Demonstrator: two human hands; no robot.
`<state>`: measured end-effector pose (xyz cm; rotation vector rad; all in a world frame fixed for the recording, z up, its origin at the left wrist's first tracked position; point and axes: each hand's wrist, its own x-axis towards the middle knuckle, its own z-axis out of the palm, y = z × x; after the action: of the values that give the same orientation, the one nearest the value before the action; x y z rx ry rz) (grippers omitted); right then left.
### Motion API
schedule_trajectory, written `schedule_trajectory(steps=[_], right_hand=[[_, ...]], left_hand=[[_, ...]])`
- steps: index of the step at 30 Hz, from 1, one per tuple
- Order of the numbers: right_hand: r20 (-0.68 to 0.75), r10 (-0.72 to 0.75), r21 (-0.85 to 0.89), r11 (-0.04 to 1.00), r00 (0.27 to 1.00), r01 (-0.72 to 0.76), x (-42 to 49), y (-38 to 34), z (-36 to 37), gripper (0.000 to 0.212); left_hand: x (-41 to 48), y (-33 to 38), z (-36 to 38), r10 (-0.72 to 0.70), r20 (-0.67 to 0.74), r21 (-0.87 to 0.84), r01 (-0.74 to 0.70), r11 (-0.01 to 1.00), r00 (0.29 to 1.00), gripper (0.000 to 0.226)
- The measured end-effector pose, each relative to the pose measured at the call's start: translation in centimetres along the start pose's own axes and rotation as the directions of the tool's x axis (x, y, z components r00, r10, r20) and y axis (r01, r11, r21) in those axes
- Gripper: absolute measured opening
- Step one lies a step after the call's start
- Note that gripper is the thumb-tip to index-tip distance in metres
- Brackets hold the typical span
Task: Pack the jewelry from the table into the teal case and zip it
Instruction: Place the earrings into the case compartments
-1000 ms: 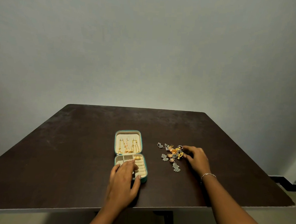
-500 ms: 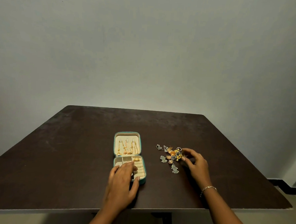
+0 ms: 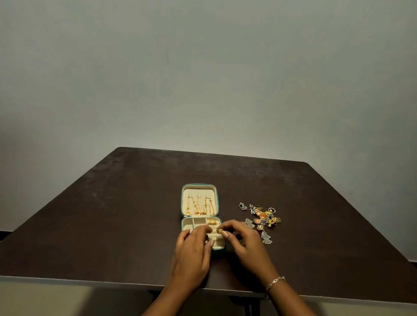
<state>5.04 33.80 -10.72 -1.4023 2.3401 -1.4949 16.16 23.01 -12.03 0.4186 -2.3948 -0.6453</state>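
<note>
On the dark surface [image 3: 102,224], the left hand [image 3: 192,253] lies over the near half of the open teal case [image 3: 181,202]. Its fingers are fairly straight and spread across the cream tray, steadying it and holding nothing. The case's lid lies flat at 12 o'clock from the tray, with gold chains [image 3: 200,205] hung inside it.

Just above the tray's right side, the right hand [image 3: 248,247] has its fingers pinched on a small gold piece [image 3: 220,231], probably a ring. The step in hand looks like seating this piece in the tray.

At about 3 o'clock from the case, well apart from it, lies the heap of loose jewelry [image 3: 260,218], so packing seems only partly done.

Next, the piece needs lowering into a free slot and letting go. The right hand then goes back to the heap, where tangled pieces could drag one another.
</note>
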Motion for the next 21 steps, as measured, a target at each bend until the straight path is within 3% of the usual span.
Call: schedule_trajectory(steps=[4,9,13,21], right_hand=[[0.041,0.005,-0.005,1.0,0.999,-0.005,0.0,-0.2,0.8,0.013],[0.058,-0.039,-0.042,0.998,0.998,0.041,-0.1,-0.7,1.2,0.018],[0.038,-0.035,-0.043,0.998,0.999,0.037,-0.4,-1.0,1.2,0.025],[0.033,-0.022,-0.101,0.995,0.999,0.025,-0.3,-1.1,1.0,0.015]], left_hand=[[-0.2,0.3,-0.4,-0.018,0.033,-0.011,0.018,1.0,0.999,0.056],[-0.1,0.5,-0.8,-0.074,0.03,-0.015,0.075,0.997,0.997,0.017],[-0.2,0.4,-0.6,-0.07,0.021,0.01,0.07,0.998,0.997,0.014],[-0.3,0.2,-0.3,-0.039,-0.032,0.011,0.039,0.999,0.999,0.01]])
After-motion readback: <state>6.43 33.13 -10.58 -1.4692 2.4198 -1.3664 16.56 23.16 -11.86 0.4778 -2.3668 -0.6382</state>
